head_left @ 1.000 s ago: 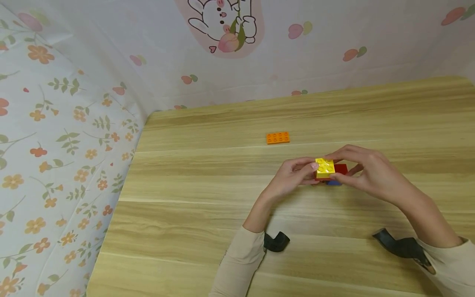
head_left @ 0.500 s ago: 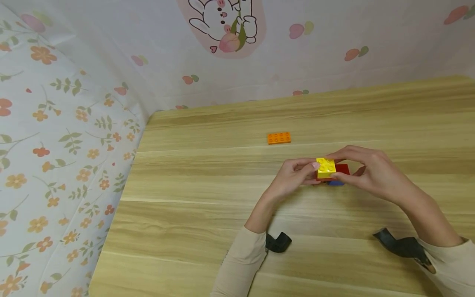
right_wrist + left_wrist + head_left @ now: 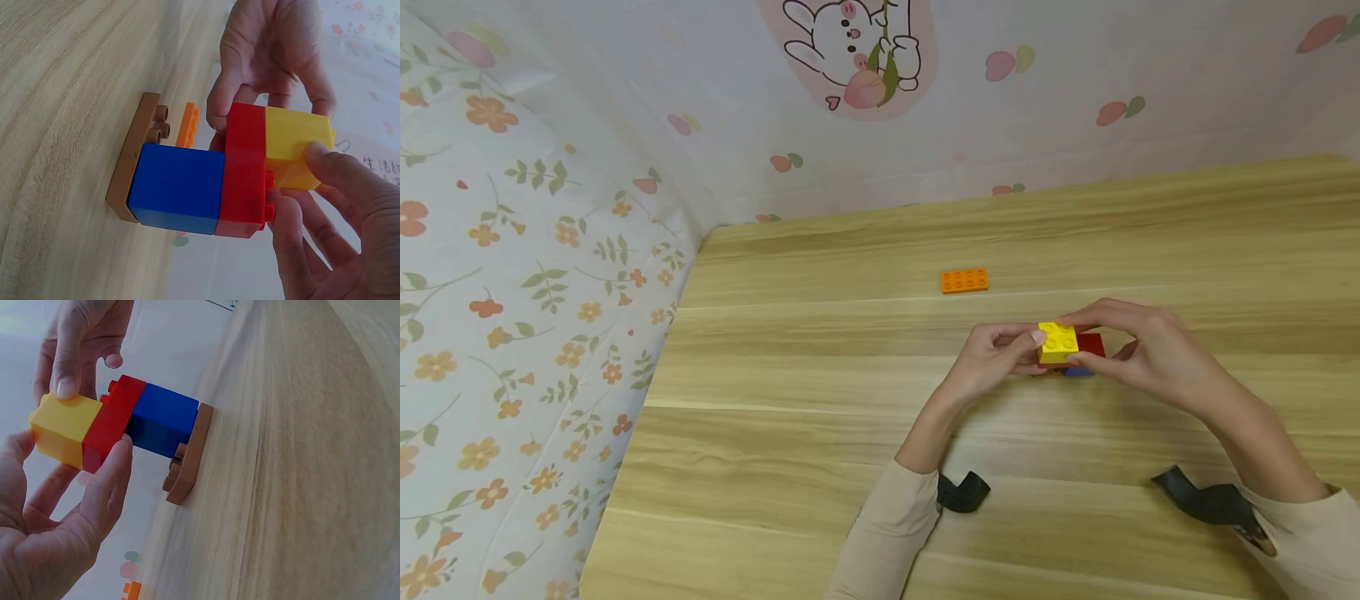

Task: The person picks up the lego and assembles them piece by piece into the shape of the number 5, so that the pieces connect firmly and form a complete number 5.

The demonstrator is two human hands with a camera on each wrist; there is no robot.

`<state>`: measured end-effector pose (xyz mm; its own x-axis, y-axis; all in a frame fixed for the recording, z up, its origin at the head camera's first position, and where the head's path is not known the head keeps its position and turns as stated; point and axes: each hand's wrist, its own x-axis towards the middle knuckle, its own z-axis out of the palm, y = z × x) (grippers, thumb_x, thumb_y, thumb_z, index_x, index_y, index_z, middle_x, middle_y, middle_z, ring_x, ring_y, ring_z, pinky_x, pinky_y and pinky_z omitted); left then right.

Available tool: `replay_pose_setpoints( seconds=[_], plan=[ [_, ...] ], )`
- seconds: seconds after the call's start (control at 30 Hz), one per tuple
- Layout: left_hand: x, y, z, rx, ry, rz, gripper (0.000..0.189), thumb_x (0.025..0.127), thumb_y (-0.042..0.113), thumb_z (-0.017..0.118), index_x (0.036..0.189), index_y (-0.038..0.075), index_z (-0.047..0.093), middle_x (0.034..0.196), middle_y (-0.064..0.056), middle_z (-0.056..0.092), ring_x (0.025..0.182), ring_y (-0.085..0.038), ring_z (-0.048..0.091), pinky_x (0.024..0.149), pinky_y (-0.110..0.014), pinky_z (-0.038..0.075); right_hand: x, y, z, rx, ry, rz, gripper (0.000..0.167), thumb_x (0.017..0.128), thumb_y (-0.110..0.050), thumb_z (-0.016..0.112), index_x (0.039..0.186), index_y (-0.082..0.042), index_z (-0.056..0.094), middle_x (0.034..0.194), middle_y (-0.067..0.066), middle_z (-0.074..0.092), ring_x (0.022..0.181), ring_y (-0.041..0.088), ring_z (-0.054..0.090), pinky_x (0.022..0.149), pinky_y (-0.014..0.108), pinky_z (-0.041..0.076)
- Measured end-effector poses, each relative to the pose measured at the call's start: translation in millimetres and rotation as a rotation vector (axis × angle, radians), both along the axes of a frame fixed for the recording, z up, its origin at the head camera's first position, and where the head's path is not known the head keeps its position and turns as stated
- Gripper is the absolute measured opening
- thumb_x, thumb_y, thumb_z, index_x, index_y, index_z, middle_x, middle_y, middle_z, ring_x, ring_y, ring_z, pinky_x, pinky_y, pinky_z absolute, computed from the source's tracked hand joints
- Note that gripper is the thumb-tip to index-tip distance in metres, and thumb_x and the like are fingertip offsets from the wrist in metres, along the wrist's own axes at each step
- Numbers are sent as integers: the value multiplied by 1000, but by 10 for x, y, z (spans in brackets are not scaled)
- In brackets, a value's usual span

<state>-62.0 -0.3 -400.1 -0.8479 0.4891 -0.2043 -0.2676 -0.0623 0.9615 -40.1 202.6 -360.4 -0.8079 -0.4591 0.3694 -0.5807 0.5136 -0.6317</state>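
Observation:
A stack of toy building bricks stands on the table between both hands. At its bottom is a brown plate [image 3: 133, 156] with studs showing, then a blue brick [image 3: 178, 184], a longer red brick [image 3: 242, 175] and a square yellow brick [image 3: 1057, 344] on top. My right hand [image 3: 1157, 354] pinches the yellow brick between thumb and fingers. From the left side, my left hand [image 3: 988, 358] grips the stack, its thumb on the yellow brick and its fingers under the overhanging end of the red one. In the head view, the hands hide much of the lower bricks.
An orange plate [image 3: 964, 281] with studs lies on the wooden table [image 3: 760, 350], behind and left of the stack. A patterned cloth [image 3: 715, 108] hangs along the back and left edges. Black straps [image 3: 962, 492] hang at both wrists.

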Motion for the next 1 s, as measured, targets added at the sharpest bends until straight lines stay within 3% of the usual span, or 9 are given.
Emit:
replay_pose_setpoints(
  seconds=[0.37,0.67,0.83,1.0],
  plan=[
    [-3,-10,-8,6,26,-7,32,94,10,55,118,-11,58,102,-9,65,81,-12,65,76,-41,53,11,-3,-50,-55,-40,-10,53,59,9,82,106,-9,67,97,0,64,87,0,57,50,16,50],
    [-9,9,-15,-3,-5,-4,33,93,11,57,117,-11,58,100,-7,65,81,-13,65,73,-35,54,76,71,-125,-108,-164,-36,58,65,7,80,118,-9,62,112,-7,59,94,1,53,59,17,51],
    [-17,19,-12,-11,-34,6,33,92,11,58,117,-11,58,98,-7,65,80,-13,65,74,-37,54,104,160,-191,-54,-179,-64,60,68,3,80,124,-6,58,115,-2,56,93,0,49,61,15,50],
    [-20,13,-2,-6,-33,13,32,93,10,58,116,-12,58,96,-5,65,80,-13,64,74,-36,54,80,200,-228,10,-142,-79,49,69,2,79,114,-8,62,108,3,59,91,-1,49,58,15,50]
  ],
)
